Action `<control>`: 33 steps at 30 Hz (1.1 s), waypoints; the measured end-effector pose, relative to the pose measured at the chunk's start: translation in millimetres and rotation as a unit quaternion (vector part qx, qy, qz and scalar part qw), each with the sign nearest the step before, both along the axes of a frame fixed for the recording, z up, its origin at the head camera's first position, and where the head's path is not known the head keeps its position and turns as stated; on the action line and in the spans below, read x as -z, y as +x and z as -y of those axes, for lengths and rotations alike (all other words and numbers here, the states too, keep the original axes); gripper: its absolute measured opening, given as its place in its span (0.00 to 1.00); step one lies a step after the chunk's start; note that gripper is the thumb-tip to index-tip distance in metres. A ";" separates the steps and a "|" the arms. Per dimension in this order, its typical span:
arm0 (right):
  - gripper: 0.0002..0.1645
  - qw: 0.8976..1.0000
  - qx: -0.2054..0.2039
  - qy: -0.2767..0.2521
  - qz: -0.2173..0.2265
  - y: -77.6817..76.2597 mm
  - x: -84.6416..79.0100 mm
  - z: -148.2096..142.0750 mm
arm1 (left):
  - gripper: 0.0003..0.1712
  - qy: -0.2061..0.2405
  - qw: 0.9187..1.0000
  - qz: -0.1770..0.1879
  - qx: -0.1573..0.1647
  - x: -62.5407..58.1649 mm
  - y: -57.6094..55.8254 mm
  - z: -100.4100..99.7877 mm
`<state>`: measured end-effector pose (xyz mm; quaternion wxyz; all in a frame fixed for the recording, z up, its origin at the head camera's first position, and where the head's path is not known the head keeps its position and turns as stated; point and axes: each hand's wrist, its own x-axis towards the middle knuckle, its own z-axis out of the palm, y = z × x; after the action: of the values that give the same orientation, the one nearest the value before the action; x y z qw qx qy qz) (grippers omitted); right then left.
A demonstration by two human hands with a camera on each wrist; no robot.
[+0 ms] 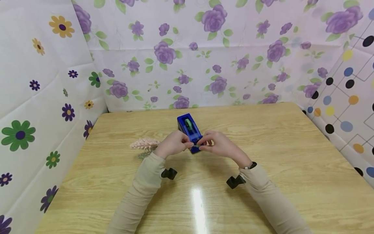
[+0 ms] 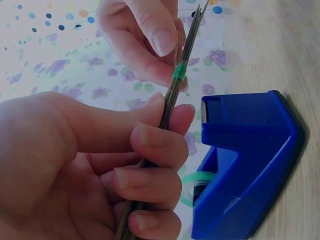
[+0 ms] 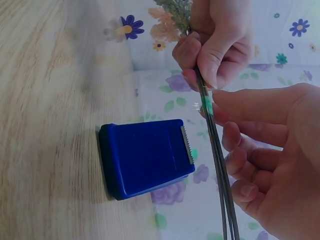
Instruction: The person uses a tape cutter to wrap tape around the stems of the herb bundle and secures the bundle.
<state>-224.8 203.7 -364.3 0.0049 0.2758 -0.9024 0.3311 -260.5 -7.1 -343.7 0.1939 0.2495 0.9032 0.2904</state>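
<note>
My left hand (image 1: 173, 143) grips a bundle of thin dark stems (image 2: 189, 41), fingers curled round them. A narrow band of green tape (image 3: 207, 105) wraps the stems just past the left thumb. At that band, my right hand (image 1: 218, 144) pinches the tape with thumb and forefinger; a clear edge of it stands off the stems in the left wrist view. The pale pink flowers (image 1: 145, 143) and grey-green foliage (image 3: 176, 11) of the bundle stick out beyond the left hand. Right behind both hands stands a blue tape dispenser (image 2: 252, 132), its serrated cutter facing them.
The dispenser carries a green tape roll (image 1: 188, 124) and rests on the wood-grain table (image 1: 263, 191). Floral cloth (image 1: 193, 78) hangs behind the table, with patterned cloths at both sides. Black wrist mounts (image 1: 169, 173) hang below the forearms.
</note>
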 end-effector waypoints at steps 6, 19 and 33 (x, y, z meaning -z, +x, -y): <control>0.05 0.999 0.024 -0.017 0.014 0.1 6.1 6.1 | 0.15 0.002 1.000 -0.023 0.008 -0.7 2.4 0.5; 0.10 0.994 0.006 -0.045 0.103 -3.9 11.0 5.0 | 0.15 -0.005 0.999 -0.043 0.014 2.6 2.4 -1.8; 0.14 0.973 -0.058 -0.062 0.217 -3.3 6.0 -6.5 | 0.11 -0.007 0.995 -0.082 0.063 -4.7 9.3 -7.5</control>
<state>-228.1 210.2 -370.3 -0.1925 0.2483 -0.8420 0.4384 -251.3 0.4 -338.9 0.1389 0.3272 0.9006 0.2503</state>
